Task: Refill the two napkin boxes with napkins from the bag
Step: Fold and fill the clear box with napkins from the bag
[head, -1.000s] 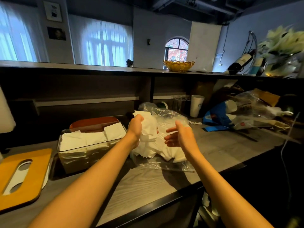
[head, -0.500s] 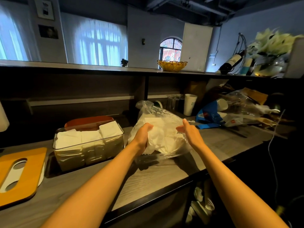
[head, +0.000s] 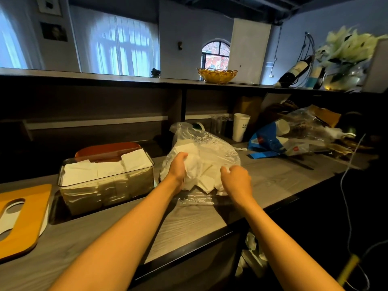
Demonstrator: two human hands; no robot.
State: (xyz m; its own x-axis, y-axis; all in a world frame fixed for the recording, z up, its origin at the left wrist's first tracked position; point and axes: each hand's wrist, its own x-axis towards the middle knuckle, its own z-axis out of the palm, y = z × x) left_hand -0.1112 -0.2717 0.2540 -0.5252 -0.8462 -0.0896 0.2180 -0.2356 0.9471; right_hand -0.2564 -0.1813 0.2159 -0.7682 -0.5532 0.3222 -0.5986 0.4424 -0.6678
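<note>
Napkin bag (head: 201,148) btwn hands (both gripping)

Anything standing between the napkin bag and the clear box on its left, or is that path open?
Nothing visible blocks it. The clear napkin box sits just left of the bag on the counter, lid off, top open, already nearly full. The left hand grips napkins in the bag; the right hand grips its plastic.

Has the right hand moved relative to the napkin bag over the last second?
Yes. The right hand was open and clear of the bag, near its right side; now its fingers curl on the plastic at the bag's front right, nearer the counter edge.
</note>
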